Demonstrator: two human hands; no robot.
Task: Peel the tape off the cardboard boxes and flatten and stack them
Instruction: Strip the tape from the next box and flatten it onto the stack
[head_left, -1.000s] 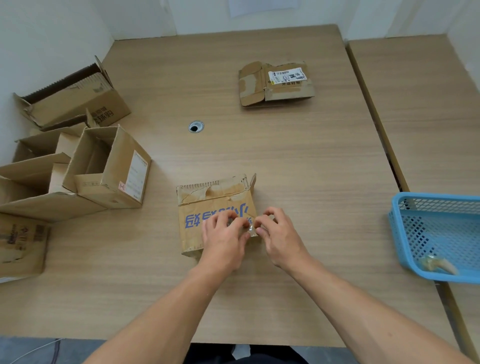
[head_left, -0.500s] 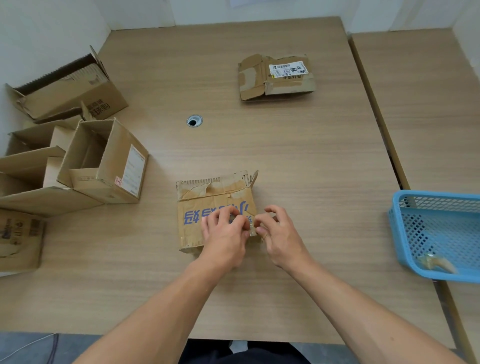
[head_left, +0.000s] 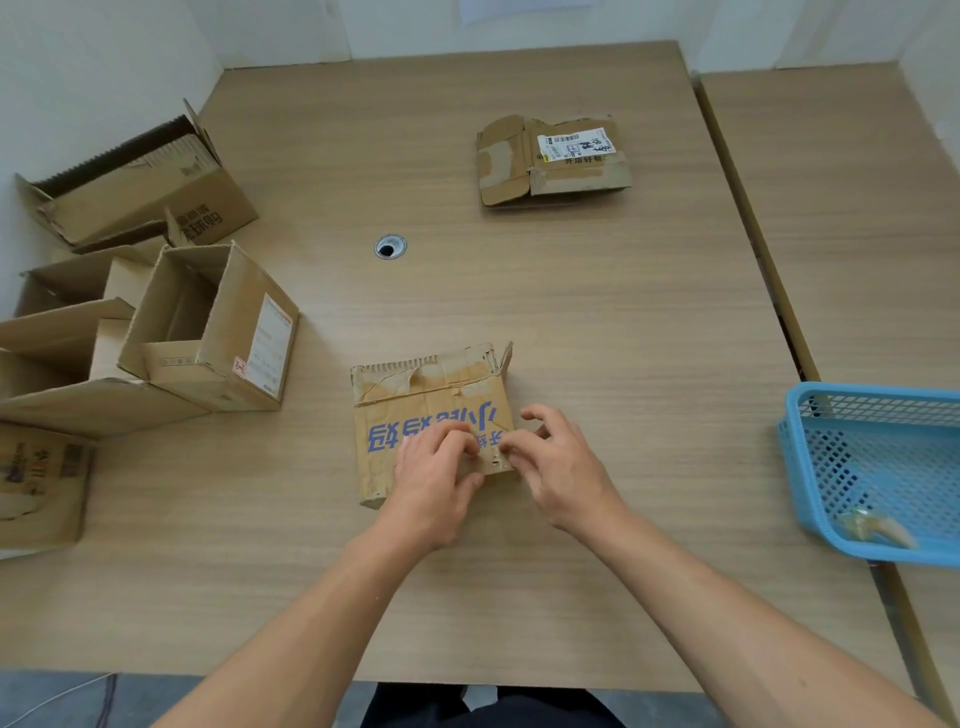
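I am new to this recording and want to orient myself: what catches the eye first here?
First, the small box with blue print at the front centre of the table, where the left hand and right hand meet fingertips at its right edge. Next, the bright blue basket at the right and the open boxes crowded along the left. A flattened box with a white label lies alone at the far side.

Bare table (head_left: 623, 312) from centre to far edge, free passage. Left side crowded with open boxes (head_left: 208, 332). Flattened box (head_left: 553, 161) lies far right. Blue basket (head_left: 872, 391) blocks near right.
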